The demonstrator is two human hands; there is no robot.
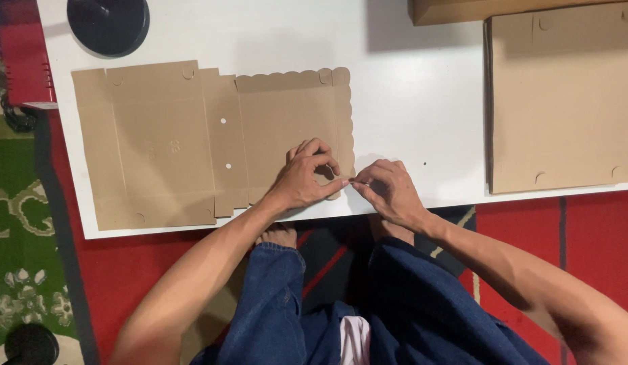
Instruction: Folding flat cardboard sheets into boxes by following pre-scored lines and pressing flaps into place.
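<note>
1. Flat cardboard box blank (192,145) lies unfolded on white desk (408,101), near front edge.
2. L hand (306,177): fingers pinched shut on blank's scalloped right flap.
3. R hand (390,189): fingers pinched on same flap corner.

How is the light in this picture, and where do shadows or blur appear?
In the head view, light is soft and even on the white table, without glare; a dim shadow lies below the brown box at the top edge. The flat cardboard sheet is sharp, its small holes are clear. Left hand and right hand cast small shadows near the sheet's corner; no motion blur shows.
</note>
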